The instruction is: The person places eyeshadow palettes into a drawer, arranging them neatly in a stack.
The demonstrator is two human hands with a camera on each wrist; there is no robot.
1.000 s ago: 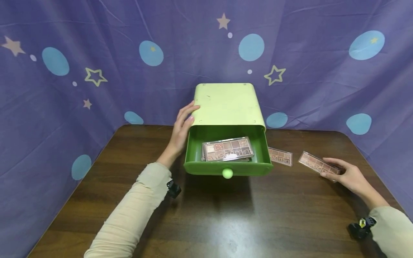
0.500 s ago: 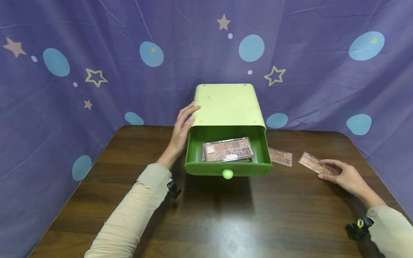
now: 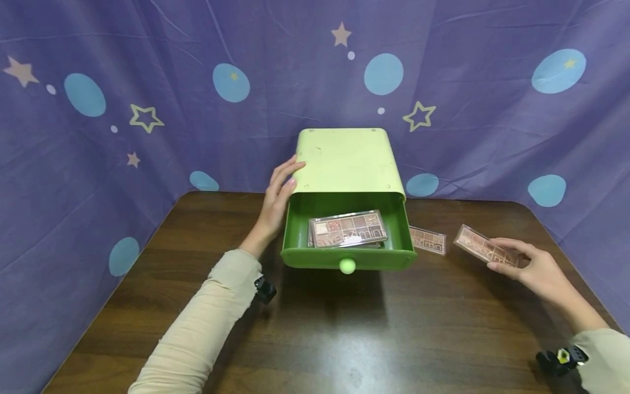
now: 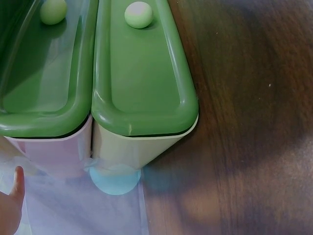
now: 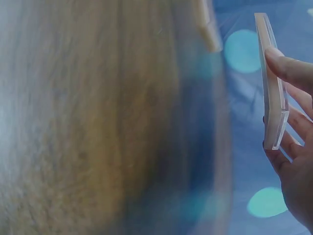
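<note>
Head view first: I judge the pick-up step is in hand. My right hand (image 3: 534, 268) pinches an eyeshadow palette (image 3: 484, 247) right of the green drawer box (image 3: 346, 164), its far end tipped up off the surface (image 3: 344, 339). My left hand (image 3: 276, 200), fingers straight, rests against the box's left side. The next move calls for carrying the palette left over the drawer's rim onto the palette inside (image 3: 348, 229). Left wrist view shows only the drawer front (image 4: 142, 83) and a fingertip. Right wrist view: fingers (image 5: 288, 68) clamp the palette edge-on.
</note>
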